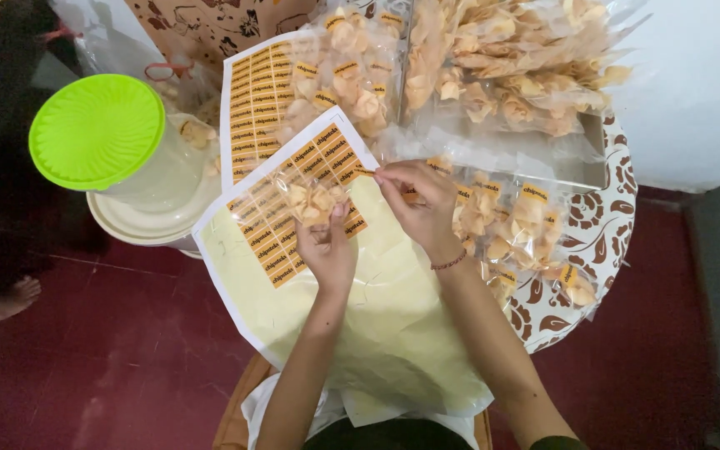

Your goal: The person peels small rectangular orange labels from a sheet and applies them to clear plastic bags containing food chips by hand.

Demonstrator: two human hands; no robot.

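Snack packet (pixel 313 202) — small clear bag of pale fried crackers — lying over sticker sheet (pixel 293 208) on my lap. I'm seeing left hand (pixel 327 250) pinching packet's lower edge, thumb pressed against fingers. Right hand (pixel 418 204) hovering just beside it, thumb and forefinger pressed together on something small; I'm not making out what. Patterned tray (pixel 602 233) carrying heaps of filled packets (pixel 510 225). Clear jar (pixel 156 162) with green lid (pixel 97 129) standing left, few crackers showing inside.
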